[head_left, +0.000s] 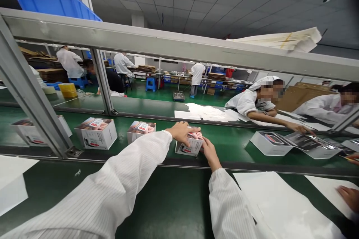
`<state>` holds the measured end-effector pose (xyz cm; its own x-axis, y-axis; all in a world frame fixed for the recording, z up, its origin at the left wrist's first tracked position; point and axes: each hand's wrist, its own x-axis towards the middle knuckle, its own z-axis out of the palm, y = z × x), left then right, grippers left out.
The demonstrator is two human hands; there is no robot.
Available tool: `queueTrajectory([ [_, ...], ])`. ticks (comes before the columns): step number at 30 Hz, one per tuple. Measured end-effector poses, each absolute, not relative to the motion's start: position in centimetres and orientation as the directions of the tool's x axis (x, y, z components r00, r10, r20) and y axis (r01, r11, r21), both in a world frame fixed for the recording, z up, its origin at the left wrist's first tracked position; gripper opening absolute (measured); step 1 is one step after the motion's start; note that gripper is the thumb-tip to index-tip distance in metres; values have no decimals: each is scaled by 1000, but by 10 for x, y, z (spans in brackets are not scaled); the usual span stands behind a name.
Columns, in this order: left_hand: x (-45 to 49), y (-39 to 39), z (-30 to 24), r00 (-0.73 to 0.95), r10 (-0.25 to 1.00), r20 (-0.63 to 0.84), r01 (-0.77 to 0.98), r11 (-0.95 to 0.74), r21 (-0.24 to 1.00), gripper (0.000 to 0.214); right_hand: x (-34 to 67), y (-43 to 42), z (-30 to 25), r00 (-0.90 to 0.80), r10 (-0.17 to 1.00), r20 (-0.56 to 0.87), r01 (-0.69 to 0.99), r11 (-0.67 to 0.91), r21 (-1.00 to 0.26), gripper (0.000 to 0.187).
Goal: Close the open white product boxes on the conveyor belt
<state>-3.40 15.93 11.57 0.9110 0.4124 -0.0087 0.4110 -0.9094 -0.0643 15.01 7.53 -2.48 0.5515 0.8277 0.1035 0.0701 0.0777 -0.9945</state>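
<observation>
A small white carton [188,150] with a colour photo on its lid sits on the green conveyor belt, between my two hands. My left hand [181,133] lies over its top, thumb on the near side and a finger stretched across the lid. The fingers of my right hand [209,152] press against its right side, partly hidden behind it. Left of it on the belt, a matching carton [141,127] is partly covered by my left sleeve. Further left stand another closed carton [97,134] and one [30,134] behind the metal post.
To the right, an open box [271,143] shows its contents; a co-worker's hand [300,127] reaches to boxes beyond. White sheets [286,201] lie on the near table, more sheets [207,112] across the belt. A metal post [30,71] and rail [168,46] frame the line.
</observation>
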Motion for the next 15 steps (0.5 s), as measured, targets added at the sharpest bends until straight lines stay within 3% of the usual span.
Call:
queueTrajectory([
  [6,-49,167,120,899,430,-86,429,-903,-24,107,137,45,-32,601,788,133,55,125,-991,52],
  [15,-82,160,114,872,490,12,490,-872,-6,91,131,29,-37,593,769,240,140,195,-971,49],
])
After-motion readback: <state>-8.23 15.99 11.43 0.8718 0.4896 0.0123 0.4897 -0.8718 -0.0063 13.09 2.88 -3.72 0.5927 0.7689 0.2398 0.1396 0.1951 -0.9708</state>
